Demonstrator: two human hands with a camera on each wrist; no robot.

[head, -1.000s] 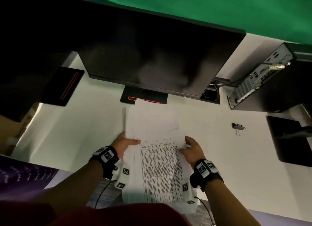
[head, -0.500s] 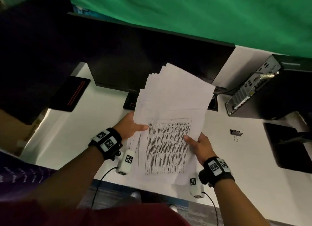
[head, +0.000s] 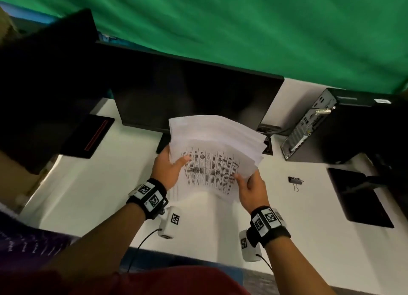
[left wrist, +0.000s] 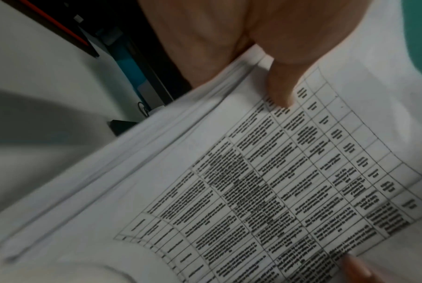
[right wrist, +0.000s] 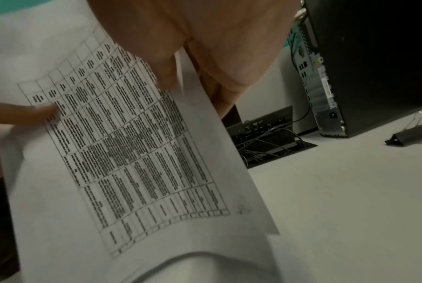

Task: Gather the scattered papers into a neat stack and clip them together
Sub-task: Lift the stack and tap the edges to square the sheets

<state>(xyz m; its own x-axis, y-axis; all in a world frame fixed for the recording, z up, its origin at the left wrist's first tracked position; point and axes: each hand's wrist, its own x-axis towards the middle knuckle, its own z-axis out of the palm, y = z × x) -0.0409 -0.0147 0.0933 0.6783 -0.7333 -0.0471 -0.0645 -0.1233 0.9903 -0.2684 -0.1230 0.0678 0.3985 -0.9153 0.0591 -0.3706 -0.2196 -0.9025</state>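
Both forearms are reaching forward, the left hand [head: 166,169] and right hand [head: 251,187] pinching opposite edges of the fanned papers [head: 215,153] above the white desk [head: 309,206], a binder clip [head: 295,181] lying to the right.

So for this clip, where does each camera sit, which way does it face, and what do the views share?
Head: above, looking down at the desk; both forearms, left hand and right hand grip the papers.
Left wrist: along the left thumb onto the printed table.
Right wrist: along the right hand, past the papers to the binder clip and computer tower.
Shared: the papers in all; the clip in head and right wrist.
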